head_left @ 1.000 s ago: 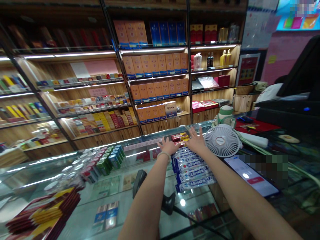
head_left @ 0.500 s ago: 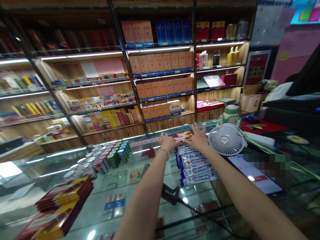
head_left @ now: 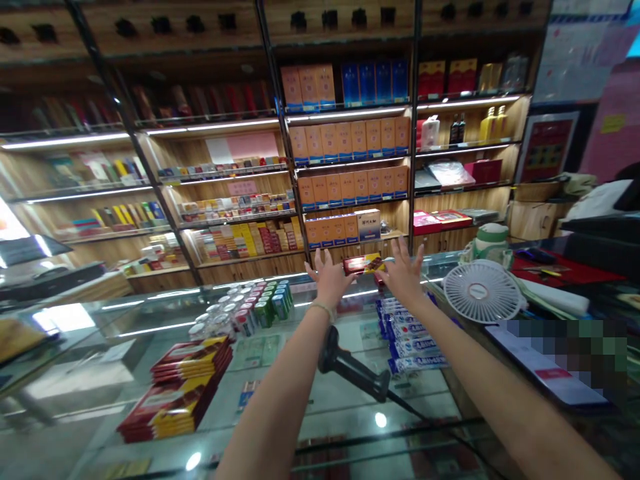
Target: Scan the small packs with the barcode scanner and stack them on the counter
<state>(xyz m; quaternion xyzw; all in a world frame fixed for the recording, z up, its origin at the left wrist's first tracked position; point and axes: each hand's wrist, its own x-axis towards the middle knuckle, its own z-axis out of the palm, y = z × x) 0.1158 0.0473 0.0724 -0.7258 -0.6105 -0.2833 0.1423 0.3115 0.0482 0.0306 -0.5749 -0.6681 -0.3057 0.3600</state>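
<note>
My left hand (head_left: 331,283) and my right hand (head_left: 404,277) reach forward over the glass counter with several fingers spread. Between them is a flat red-and-yellow packet (head_left: 364,263), gripped at its two ends near the thumbs. Whether it is one packet or a thin stack cannot be made out. Below my right hand lies a row of blue-and-white wrapped sticks (head_left: 413,343). A black handheld scanner (head_left: 353,370) with a cable rests under my left forearm. Stacks of similar red-and-yellow packets (head_left: 183,393) lie to the left.
Small cans and clear-lidded tubs (head_left: 250,303) stand in rows at left centre. On the right are a white fan (head_left: 483,291), a phone (head_left: 550,367) and a green-and-white bottle (head_left: 490,243). Lit shelves (head_left: 350,160) with boxes line the wall behind the counter (head_left: 280,433).
The camera view has swung, shifting the scene right and down. My hands have carried the red-and-yellow packet leftward and away from the end of the blue-and-white row.
</note>
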